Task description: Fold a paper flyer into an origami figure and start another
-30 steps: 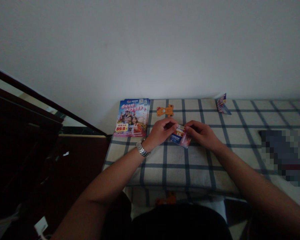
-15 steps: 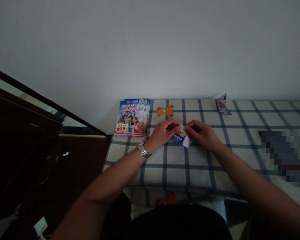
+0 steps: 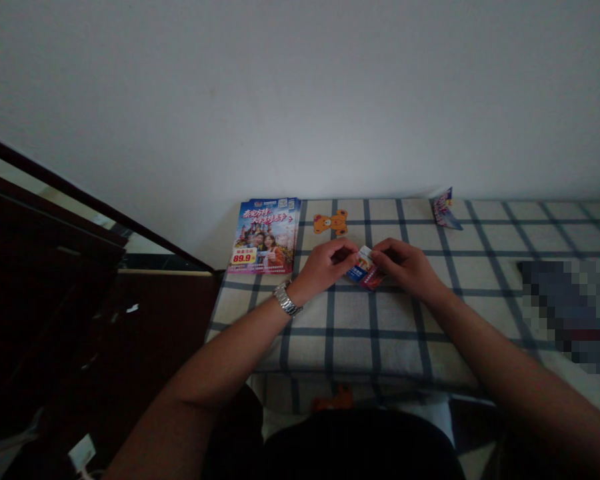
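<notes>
Small folded leaflet [image 3: 364, 269] is pinched at its ends by fingertips of L hand [image 3: 325, 264] & R hand [image 3: 405, 267]. It's held near flyer stack [image 3: 265, 235], to the right of it, low over checked cloth [image 3: 380, 327]

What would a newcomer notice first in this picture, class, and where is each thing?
The left hand and the right hand meet in the middle, pinching a small folded colourful paper leaflet between them over the grey-checked white cloth. A stack of bright printed flyers lies at the cloth's far left corner, with an orange bear print beside it. A silver metal wristwatch shines on the left wrist.
</notes>
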The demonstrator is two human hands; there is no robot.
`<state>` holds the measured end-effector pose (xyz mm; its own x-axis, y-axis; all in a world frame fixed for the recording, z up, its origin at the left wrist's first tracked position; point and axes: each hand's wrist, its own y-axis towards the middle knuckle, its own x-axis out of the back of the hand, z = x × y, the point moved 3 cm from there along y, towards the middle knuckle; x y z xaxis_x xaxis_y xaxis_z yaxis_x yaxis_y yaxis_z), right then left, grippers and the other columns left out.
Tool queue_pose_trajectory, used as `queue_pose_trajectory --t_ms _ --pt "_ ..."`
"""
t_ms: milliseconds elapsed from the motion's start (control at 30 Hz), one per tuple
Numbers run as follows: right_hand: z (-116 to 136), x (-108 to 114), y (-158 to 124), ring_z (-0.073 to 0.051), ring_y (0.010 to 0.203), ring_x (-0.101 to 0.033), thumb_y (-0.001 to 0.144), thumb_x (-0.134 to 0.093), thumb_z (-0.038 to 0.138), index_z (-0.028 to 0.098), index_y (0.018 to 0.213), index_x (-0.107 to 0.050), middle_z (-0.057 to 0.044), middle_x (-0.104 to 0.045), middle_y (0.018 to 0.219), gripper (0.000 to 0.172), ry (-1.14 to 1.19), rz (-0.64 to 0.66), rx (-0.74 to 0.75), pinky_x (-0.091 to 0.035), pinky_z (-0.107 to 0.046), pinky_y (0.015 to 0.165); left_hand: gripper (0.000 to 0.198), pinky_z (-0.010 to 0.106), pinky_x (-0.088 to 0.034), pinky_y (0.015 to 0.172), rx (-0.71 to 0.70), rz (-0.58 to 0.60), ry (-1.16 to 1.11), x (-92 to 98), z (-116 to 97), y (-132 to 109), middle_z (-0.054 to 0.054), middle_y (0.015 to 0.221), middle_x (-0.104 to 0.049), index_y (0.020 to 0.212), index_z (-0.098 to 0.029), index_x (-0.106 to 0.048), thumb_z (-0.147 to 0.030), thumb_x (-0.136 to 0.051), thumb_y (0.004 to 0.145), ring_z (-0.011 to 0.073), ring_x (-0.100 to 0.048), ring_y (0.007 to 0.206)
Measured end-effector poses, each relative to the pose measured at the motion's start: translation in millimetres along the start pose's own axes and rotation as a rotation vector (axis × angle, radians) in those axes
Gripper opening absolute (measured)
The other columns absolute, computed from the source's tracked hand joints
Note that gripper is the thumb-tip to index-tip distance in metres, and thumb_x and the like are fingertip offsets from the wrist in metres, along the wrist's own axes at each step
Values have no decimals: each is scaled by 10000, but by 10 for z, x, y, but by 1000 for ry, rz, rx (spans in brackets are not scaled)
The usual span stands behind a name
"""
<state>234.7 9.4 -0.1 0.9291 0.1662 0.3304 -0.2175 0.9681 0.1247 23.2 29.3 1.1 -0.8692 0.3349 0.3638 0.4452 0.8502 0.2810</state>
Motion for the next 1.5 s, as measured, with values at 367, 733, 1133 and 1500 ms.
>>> queue_pose_trajectory --t_ms 367,733,1133,1500 --pt "-14 17 19 -202 695 -665 965 -682 568 236 947 -709 -32 -728 806 333 -46 6 12 -533 -327 623 234 291 -569 780 11 9 -11 7 16 4 46 940 -769 1019 -187 -723 -416 -675 1008 170 -718 839" --pt "50 -35 -10 -195 718 -679 955 -702 555 228 951 -707 -32 -735 828 327 -30 39 3 -539 -312 639 196 270 -529 764 -12 93 40 -14 -58 -4 27 949 -769 1019 -200 -757 -379 -678 1014 160 -702 840" --pt "-4 74 34 -179 614 -636 901 -741 598 217 907 -696 -25 -716 736 384 8 -165 -43 -507 -303 546 320 274 -565 768 15 46 -11 -8 40 -5 52 975 -789 1042 -186 -750 -492 -658 1023 169 -737 866" --pt "-33 78 40 -184 662 -666 928 -729 578 224 933 -719 -24 -731 757 354 -26 -161 -9 -529 -301 588 312 222 -551 645 36 85 -147 -13 39 5 26 833 -738 1006 -167 -702 -475 -658 1025 118 -700 690"
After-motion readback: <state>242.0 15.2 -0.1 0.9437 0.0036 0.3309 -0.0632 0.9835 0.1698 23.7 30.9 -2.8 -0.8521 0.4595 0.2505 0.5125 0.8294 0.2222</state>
